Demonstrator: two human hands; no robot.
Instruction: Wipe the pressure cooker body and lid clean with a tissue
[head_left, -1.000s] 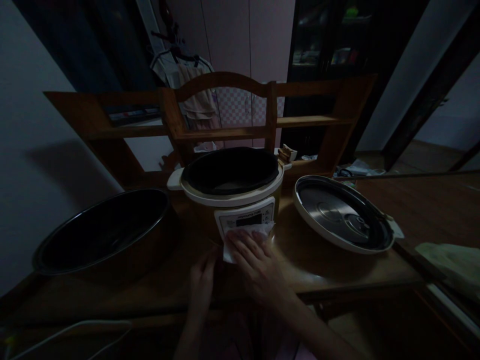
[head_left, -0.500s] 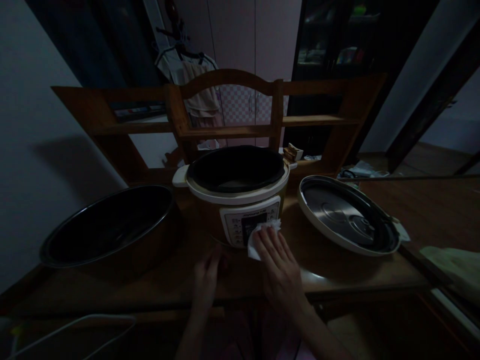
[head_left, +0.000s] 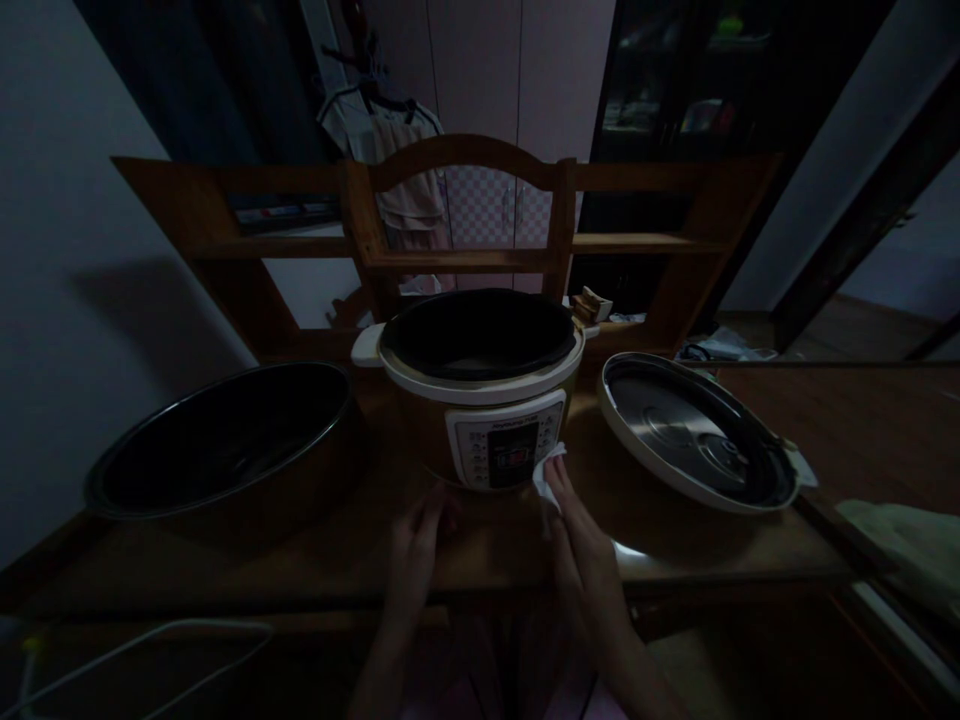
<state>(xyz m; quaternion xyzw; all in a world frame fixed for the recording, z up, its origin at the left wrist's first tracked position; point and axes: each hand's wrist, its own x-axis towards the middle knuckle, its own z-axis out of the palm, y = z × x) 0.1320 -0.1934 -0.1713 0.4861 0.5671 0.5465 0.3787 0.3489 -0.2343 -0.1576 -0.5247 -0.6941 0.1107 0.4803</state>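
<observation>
An electric pressure cooker [head_left: 424, 410] stands in the middle of the wooden table, lid off, its dark inside showing. On its front is a control panel [head_left: 510, 450] with a dark display and small reddish marks. A crumpled white tissue [head_left: 549, 475] is in my right hand [head_left: 585, 535], whose fingers press it by the panel's lower right edge. My left hand [head_left: 416, 535] rests loosely curled on the table just in front of the cooker, and I see nothing in it. To the left sits a dark inner pot [head_left: 232, 440]; to the right the round lid [head_left: 690, 430] lies underside up.
A wooden rack [head_left: 457, 262] rises behind the cooker, with a small box-like item [head_left: 591, 305] near its base. A white cable [head_left: 202, 625] loops below the table's front edge at left. Clothes [head_left: 401, 170] hang farther back. The room is dim.
My right hand has moved right with the tissue, from across the display to the panel's right edge, and turned sideways. The display is now uncovered. My left hand stays put.
</observation>
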